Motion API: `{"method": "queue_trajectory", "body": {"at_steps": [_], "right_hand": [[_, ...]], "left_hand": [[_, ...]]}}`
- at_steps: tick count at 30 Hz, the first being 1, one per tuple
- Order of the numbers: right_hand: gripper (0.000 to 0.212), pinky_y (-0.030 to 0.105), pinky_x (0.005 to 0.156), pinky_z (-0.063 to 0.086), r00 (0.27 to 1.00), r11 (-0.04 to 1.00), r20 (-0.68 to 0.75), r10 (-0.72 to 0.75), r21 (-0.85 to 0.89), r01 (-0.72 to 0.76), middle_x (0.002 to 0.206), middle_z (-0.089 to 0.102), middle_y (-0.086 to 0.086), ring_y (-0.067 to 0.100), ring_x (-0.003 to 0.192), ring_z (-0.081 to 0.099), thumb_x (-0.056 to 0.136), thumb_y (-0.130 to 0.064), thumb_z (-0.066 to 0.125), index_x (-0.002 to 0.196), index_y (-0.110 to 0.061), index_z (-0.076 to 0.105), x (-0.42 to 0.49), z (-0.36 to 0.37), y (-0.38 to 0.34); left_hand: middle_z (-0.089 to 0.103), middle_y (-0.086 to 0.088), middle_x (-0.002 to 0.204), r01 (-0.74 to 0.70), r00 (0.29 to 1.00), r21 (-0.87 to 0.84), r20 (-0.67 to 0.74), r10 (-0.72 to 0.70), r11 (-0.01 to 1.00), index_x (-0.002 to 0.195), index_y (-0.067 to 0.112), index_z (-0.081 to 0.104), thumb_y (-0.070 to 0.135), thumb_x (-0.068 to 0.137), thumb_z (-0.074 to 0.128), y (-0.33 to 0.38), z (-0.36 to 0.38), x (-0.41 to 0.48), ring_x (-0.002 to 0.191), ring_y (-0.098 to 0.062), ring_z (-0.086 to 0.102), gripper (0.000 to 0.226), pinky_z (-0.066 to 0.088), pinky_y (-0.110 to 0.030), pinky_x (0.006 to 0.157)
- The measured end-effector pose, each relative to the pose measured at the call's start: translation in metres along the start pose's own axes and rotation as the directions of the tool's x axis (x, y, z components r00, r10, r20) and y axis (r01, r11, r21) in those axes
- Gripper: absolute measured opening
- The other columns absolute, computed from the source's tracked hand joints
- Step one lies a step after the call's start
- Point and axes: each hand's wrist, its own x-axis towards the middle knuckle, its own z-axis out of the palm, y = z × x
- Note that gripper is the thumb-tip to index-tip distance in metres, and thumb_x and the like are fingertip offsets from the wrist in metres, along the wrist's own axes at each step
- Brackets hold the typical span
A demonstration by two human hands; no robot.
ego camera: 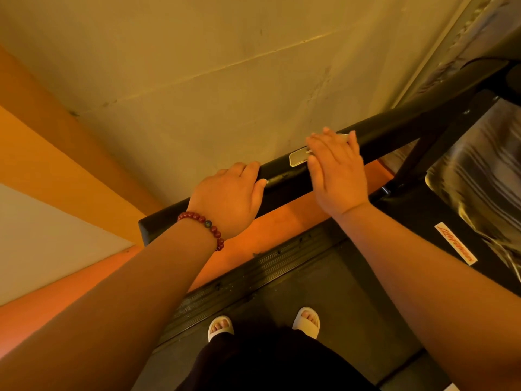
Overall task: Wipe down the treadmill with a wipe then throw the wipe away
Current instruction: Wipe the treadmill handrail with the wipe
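You wore the single camera on your head, and it looked forward and steeply down along your own forearms. The wide lens took in a lot and tilted the scene, so the wall [197, 66] filled the top and the handrail [389, 128] crossed the frame on a slant. It sat close, with your left hand [228, 198] and right hand [335, 170] in the middle at arm's reach. Near the bottom edge it caught your pale slippers [221, 327] on the treadmill deck [324, 292], with orange floor [267, 230] between deck and wall.
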Motion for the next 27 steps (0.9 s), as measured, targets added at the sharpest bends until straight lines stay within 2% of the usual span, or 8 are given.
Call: {"method": "queue_trajectory", "body": {"at_steps": [2, 7, 11, 13, 18, 19, 24, 27], "right_hand": [[0.052, 0.04, 0.117, 0.007, 0.997, 0.997, -0.04, 0.067, 0.049, -0.065, 0.135, 0.056, 0.011, 0.027, 0.138, 0.037, 0.102, -0.033, 0.02, 0.132, -0.008, 0.054, -0.001, 0.002, -0.007], [0.054, 0.039, 0.116, 0.014, 0.966, 0.963, -0.002, -0.26, 0.071, 0.259, 0.134, 0.057, 0.014, 0.029, 0.133, 0.044, 0.103, -0.035, 0.021, 0.132, -0.003, 0.054, -0.009, 0.004, -0.008], [0.054, 0.04, 0.117, 0.003, 0.997, 0.997, -0.055, 0.06, 0.051, -0.058, 0.138, 0.053, 0.012, 0.028, 0.141, 0.033, 0.101, -0.034, 0.019, 0.135, -0.007, 0.051, 0.001, 0.002, 0.023], [0.053, 0.039, 0.117, 0.001, 0.987, 0.988, -0.083, 0.134, 0.089, -0.127, 0.139, 0.051, 0.011, 0.028, 0.142, 0.03, 0.101, -0.034, 0.02, 0.135, -0.006, 0.051, 0.001, 0.004, 0.018], [0.051, 0.039, 0.116, 0.009, 0.945, 0.944, 0.018, -0.327, 0.056, 0.326, 0.139, 0.053, 0.014, 0.029, 0.136, 0.039, 0.1, -0.033, 0.029, 0.138, -0.004, 0.047, -0.009, 0.007, 0.006], [0.051, 0.039, 0.116, 0.01, 0.943, 0.943, 0.018, -0.333, 0.035, 0.332, 0.137, 0.054, 0.014, 0.029, 0.135, 0.041, 0.1, -0.033, 0.028, 0.137, -0.004, 0.048, -0.006, 0.005, 0.013], [0.056, 0.039, 0.117, 0.001, 0.999, 1.0, -0.04, 0.023, 0.019, -0.023, 0.136, 0.055, 0.013, 0.028, 0.138, 0.037, 0.101, -0.036, 0.018, 0.134, -0.006, 0.053, 0.007, 0.001, 0.038], [0.054, 0.04, 0.116, 0.009, 0.979, 0.977, -0.026, -0.2, 0.065, 0.201, 0.134, 0.056, 0.014, 0.031, 0.134, 0.043, 0.102, -0.036, 0.022, 0.133, -0.004, 0.053, -0.001, 0.006, 0.016]], "left_hand": [[0.055, -0.004, 0.123, 0.027, 1.0, -0.017, 0.009, -0.027, 0.999, 0.136, 0.017, 0.039, 0.04, 0.103, 0.021, 0.005, -0.001, 0.006, 0.096, -0.018, 0.056, 0.045, 0.043, -0.029, 0.07], [0.056, -0.005, 0.119, 0.039, 0.999, -0.015, 0.011, -0.039, 0.999, 0.13, 0.017, 0.044, 0.041, 0.103, 0.021, 0.021, 0.003, 0.024, 0.092, -0.02, 0.056, 0.043, 0.038, -0.03, 0.067], [0.057, -0.004, 0.115, 0.063, 0.998, 0.004, 0.014, -0.063, 0.998, 0.13, 0.018, 0.044, 0.043, 0.103, 0.019, 0.029, 0.006, 0.031, 0.085, -0.016, 0.052, 0.045, 0.04, -0.03, 0.065], [0.057, -0.004, 0.114, 0.071, 0.997, 0.045, 0.001, -0.071, 0.996, 0.131, 0.018, 0.044, 0.044, 0.103, 0.018, 0.03, 0.008, 0.031, 0.084, -0.016, 0.053, 0.046, 0.04, -0.03, 0.064], [0.058, -0.004, 0.117, 0.08, 0.997, 0.111, -0.021, -0.078, 0.991, 0.13, 0.017, 0.044, 0.044, 0.102, 0.018, 0.032, 0.009, 0.03, 0.088, -0.021, 0.058, 0.047, 0.034, -0.03, 0.062], [0.058, -0.004, 0.116, 0.083, 0.997, 0.117, -0.019, -0.081, 0.99, 0.13, 0.017, 0.044, 0.044, 0.102, 0.018, 0.032, 0.009, 0.029, 0.088, -0.021, 0.058, 0.047, 0.034, -0.03, 0.062], [0.058, -0.003, 0.116, 0.103, 0.995, 0.119, -0.002, -0.104, 0.988, 0.133, 0.018, 0.041, 0.044, 0.102, 0.016, 0.035, 0.009, 0.03, 0.087, -0.018, 0.056, 0.048, 0.037, -0.029, 0.063], [0.059, -0.003, 0.111, 0.14, 0.99, 0.116, -0.003, -0.141, 0.983, 0.129, 0.018, 0.044, 0.044, 0.101, 0.016, 0.037, 0.009, 0.031, 0.077, -0.015, 0.048, 0.047, 0.036, -0.029, 0.062]]}}
